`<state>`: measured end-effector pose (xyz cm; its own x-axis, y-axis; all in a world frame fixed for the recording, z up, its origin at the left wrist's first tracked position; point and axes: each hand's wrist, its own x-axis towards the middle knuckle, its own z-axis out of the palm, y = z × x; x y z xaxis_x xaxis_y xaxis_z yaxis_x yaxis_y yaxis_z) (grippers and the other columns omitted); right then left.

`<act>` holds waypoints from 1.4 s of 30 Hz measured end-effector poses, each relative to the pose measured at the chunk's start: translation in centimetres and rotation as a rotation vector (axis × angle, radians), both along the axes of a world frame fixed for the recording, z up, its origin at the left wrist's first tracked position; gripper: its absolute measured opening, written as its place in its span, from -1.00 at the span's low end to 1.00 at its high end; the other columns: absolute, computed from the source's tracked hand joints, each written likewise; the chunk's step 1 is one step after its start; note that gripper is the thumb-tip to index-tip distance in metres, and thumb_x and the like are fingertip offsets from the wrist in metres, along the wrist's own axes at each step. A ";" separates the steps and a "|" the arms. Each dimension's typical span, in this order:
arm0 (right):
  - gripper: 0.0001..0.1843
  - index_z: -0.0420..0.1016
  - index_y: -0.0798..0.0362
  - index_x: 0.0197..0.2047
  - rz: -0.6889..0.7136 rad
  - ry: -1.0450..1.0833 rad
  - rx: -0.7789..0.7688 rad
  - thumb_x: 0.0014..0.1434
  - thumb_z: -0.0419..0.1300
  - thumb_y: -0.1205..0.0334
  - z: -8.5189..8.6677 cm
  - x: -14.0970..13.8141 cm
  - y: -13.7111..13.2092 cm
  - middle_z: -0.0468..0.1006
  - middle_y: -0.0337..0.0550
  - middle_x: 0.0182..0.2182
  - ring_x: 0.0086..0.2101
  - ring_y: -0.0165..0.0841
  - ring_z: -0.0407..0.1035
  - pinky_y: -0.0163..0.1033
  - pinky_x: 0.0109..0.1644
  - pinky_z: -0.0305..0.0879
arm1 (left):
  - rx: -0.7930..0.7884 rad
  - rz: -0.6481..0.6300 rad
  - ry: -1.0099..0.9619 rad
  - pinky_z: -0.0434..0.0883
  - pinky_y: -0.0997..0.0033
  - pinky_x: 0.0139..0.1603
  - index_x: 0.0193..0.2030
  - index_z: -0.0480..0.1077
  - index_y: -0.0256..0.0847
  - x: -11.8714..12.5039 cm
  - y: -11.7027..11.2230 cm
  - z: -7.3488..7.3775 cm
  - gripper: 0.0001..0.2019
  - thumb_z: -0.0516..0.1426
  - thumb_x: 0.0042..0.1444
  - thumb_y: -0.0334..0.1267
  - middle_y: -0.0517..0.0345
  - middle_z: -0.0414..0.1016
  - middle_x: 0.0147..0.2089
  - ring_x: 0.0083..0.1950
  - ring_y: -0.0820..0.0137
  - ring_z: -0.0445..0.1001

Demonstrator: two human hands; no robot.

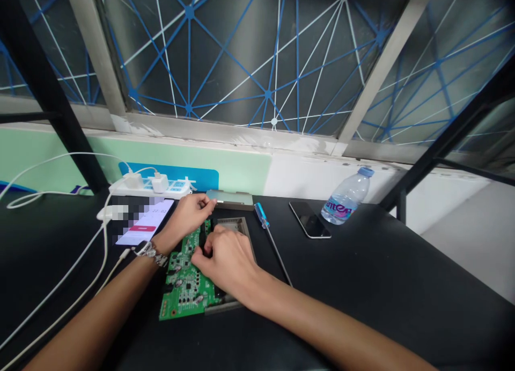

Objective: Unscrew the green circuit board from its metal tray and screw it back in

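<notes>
Left hand [189,215]: thumb and forefinger close together; whether they pinch anything, we cannot tell. Right hand [231,255]: fingers curled, thumb over the green circuit board [187,288]; its grip we cannot see. The board lies beneath both hands, a shallow tray [248,234] at its three o'clock. Outward we list: one o'clock, metal cover [233,198]; two o'clock, screwdriver [262,215], dark phone [309,219], bottle [346,196]; eleven o'clock, lit phone [148,230].
</notes>
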<state>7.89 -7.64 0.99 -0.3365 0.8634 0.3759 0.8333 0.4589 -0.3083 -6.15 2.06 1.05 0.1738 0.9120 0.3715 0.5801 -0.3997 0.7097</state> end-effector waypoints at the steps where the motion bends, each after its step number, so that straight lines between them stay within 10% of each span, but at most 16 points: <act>1: -0.69 0.46 0.04 -0.52 0.001 0.000 -0.006 0.17 0.15 0.07 0.0 -0.1 0.0 0.52 -0.24 -0.46 -0.47 -0.38 0.40 -0.25 -0.37 0.14 | -0.006 -0.020 -0.014 0.30 0.44 -0.43 -0.53 0.38 -0.21 0.0 0.0 0.1 -0.65 0.10 0.14 -0.02 0.16 0.48 -0.54 -0.48 0.36 0.43; 11: -0.67 0.50 0.04 -0.26 -0.085 -0.055 -0.128 0.26 0.04 0.00 1.5 1.3 0.1 0.58 -0.14 -0.44 -0.43 -0.27 0.48 -0.21 -0.36 0.20 | -0.128 -0.133 -0.204 0.13 0.48 -0.55 -0.52 0.39 -0.23 -0.7 0.2 0.1 -0.65 0.23 0.03 0.03 0.25 0.34 -0.58 -0.57 0.50 0.22; 22: -0.65 0.49 0.03 -0.57 -0.122 -0.156 -0.233 0.08 0.13 -0.02 1.3 1.5 0.2 0.56 -0.08 -0.56 -0.48 -0.21 0.47 -0.19 -0.41 0.19 | -0.123 -0.100 -0.227 0.17 0.47 -0.51 -0.50 0.41 -0.23 -0.7 0.5 -0.1 -0.64 0.19 0.05 0.05 0.22 0.39 -0.54 -0.54 0.49 0.26; 35: -0.71 0.41 0.03 -0.54 -0.165 -0.061 -0.167 0.10 0.13 0.05 0.8 2.9 0.4 0.49 -0.21 -0.62 -0.55 -0.36 0.34 -0.24 -0.46 -0.12 | -0.133 -0.076 -0.337 -0.03 0.51 -0.60 -0.50 0.39 -0.26 -0.1 0.4 -0.7 -0.60 0.18 0.05 0.09 0.34 0.15 -0.66 -0.62 0.55 0.06; 42: -0.75 0.38 0.04 -0.52 -0.204 -0.093 -0.148 0.07 0.14 0.07 0.1 6.3 1.3 0.47 -0.23 -0.61 -0.57 -0.40 0.26 -0.25 -0.47 -0.17 | -0.144 -0.190 -0.266 0.19 0.49 -0.49 -0.48 0.42 -0.26 1.9 -0.6 -1.3 -0.62 0.12 0.15 0.02 0.24 0.33 -0.58 -0.54 0.46 0.28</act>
